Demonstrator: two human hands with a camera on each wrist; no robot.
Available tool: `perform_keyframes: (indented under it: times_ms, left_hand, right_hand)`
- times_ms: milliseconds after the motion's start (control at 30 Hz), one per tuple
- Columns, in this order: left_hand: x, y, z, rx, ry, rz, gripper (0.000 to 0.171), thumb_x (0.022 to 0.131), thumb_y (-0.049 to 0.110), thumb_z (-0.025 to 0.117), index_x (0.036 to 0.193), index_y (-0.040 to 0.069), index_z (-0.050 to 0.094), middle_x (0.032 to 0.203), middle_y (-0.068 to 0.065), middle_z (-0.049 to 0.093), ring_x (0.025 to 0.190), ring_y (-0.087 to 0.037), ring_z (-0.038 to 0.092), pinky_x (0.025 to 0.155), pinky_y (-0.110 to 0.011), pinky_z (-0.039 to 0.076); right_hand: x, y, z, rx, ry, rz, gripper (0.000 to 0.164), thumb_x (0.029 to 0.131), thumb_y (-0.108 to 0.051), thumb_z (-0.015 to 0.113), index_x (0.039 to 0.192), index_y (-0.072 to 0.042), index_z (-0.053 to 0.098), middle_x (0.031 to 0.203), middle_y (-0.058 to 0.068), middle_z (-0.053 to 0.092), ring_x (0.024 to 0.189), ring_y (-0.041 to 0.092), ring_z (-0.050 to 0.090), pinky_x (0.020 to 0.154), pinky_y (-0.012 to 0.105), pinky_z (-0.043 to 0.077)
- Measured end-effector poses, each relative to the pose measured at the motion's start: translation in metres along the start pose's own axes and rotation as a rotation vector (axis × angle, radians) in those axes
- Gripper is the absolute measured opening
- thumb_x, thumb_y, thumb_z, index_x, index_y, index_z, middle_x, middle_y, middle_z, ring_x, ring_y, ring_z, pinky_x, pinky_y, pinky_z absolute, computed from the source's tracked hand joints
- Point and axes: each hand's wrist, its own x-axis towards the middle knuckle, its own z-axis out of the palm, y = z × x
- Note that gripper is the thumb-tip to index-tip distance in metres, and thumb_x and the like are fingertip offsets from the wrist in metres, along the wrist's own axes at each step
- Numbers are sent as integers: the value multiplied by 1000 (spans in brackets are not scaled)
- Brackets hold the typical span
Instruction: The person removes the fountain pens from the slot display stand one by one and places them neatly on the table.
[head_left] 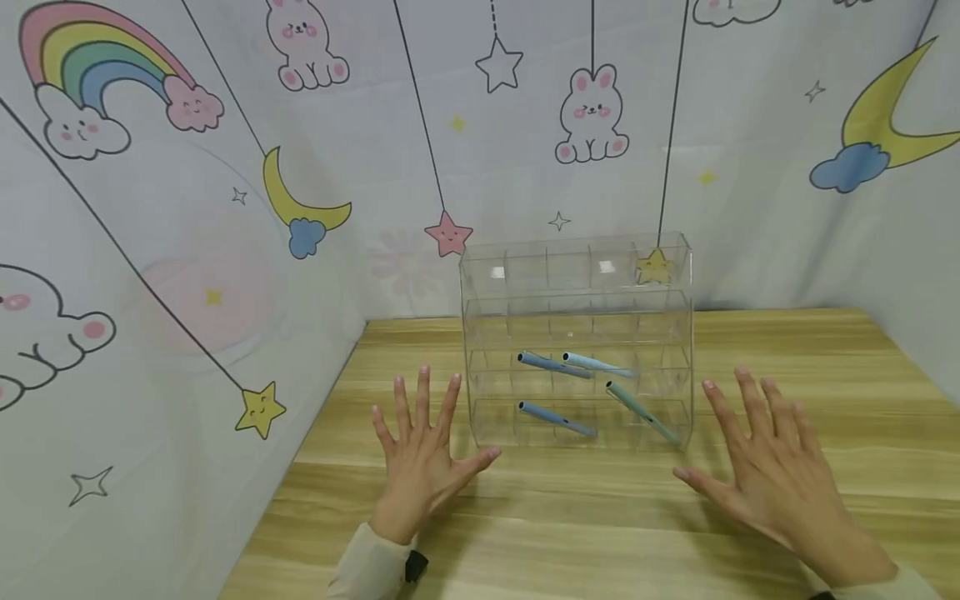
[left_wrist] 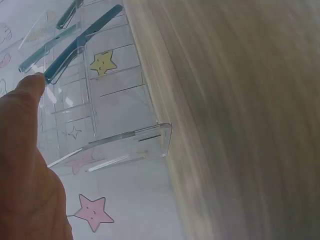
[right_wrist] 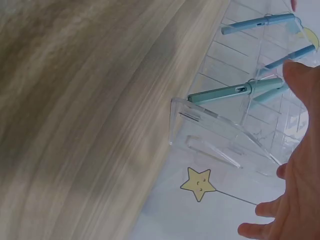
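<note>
A clear acrylic rack (head_left: 577, 329) with stepped rows of compartments stands on the table, several pens lying slanted in it. In its third row from the top are a blue pen (head_left: 553, 365) and a pale blue pen (head_left: 600, 364). Lower down, a second blue pen (head_left: 557, 418) lies at the left and a green pen (head_left: 642, 414) slopes toward the right corner. My left hand (head_left: 420, 467) is spread wide beside the rack's left side, holding nothing. To the right of the rack, my right hand (head_left: 780, 479) is likewise spread, with nothing in it.
The wood-grain table (head_left: 570, 525) reaches back to a white curtain (head_left: 517, 158) printed with rabbits, stars and moons. More of this curtain hangs along the left and right sides. Light sleeves cover both wrists.
</note>
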Motion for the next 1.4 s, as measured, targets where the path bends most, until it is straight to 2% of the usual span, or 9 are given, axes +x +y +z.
perform_keyframes:
  times_ms: [133, 267, 533, 733, 867, 967, 1100, 1300, 1400]
  left_hand:
    - [4, -3, 4, -158, -22, -39, 108, 94, 78, 60, 174, 36, 2, 183, -13, -10, 166, -53, -12, 120, -84, -10]
    - [8, -5, 8, -375, -53, -60, 100, 101, 64, 60, 175, 28, 3, 182, -19, 5, 167, -53, 2, 121, -84, -1]
    - [19, -6, 21, -705, -129, 6, 89, 110, 48, 54, 175, 22, -2, 180, -23, 15, 164, -55, 18, 123, -82, 19]
    - [25, -8, 34, -927, -212, 43, 83, 114, 33, 51, 174, 25, -6, 180, -27, 11, 161, -57, 25, 124, -72, 31]
    - [23, -17, 32, -919, -157, 32, 75, 116, 26, 49, 175, 21, 2, 180, -24, 13, 159, -53, 32, 125, -67, 34]
    - [24, -18, 32, -922, -124, 20, 69, 117, 23, 46, 175, 17, 8, 178, -25, 19, 158, -52, 34, 124, -66, 35]
    - [26, -11, 39, -962, -128, 15, 65, 117, 21, 44, 174, 16, 14, 174, -28, 29, 156, -52, 40, 123, -66, 37]
    - [26, -9, 44, -957, -115, -2, 63, 117, 22, 46, 174, 18, 19, 170, -29, 38, 150, -51, 50, 120, -66, 42]
    - [25, -7, 46, -957, -115, -1, 63, 117, 23, 46, 174, 19, 19, 169, -29, 38, 150, -51, 49, 119, -65, 43]
  right_hand:
    - [1, 0, -2, 39, 19, -8, 119, 83, -84, 67, 171, -17, 26, 175, 29, 24, 150, 57, 34, 115, 76, 29]
    - [1, 1, -3, 65, 25, -10, 119, 81, -77, 75, 171, -15, 28, 173, 29, 28, 142, 57, 42, 104, 76, 39]
    - [1, 0, -4, 107, 17, -29, 116, 84, -68, 79, 172, -15, 24, 169, 33, 33, 132, 61, 51, 95, 79, 45]
    - [2, -5, 1, 350, -30, -49, 111, 90, -43, 84, 173, -14, 18, 169, 31, 35, 139, 62, 47, 102, 79, 41]
    - [12, -17, 9, 564, -103, -37, 102, 98, -26, 79, 174, -16, 12, 172, 26, 33, 145, 56, 47, 103, 77, 43]
    - [14, -21, 11, 614, -84, -4, 94, 101, -20, 74, 173, -16, 14, 170, 24, 39, 138, 49, 57, 112, 42, 52]
    - [11, -19, 8, 596, 49, 36, 85, 97, -12, 76, 169, -13, 30, 160, 21, 53, 125, 36, 66, 100, 3, 39]
    - [19, -26, 11, 594, 243, 58, 68, 89, 0, 79, 151, 2, 52, 135, 20, 68, 106, -1, 63, 88, 4, 44]
    - [23, -30, 12, 618, 280, 65, 61, 86, 3, 79, 144, 4, 59, 122, 19, 71, 100, -5, 63, 83, 5, 47]
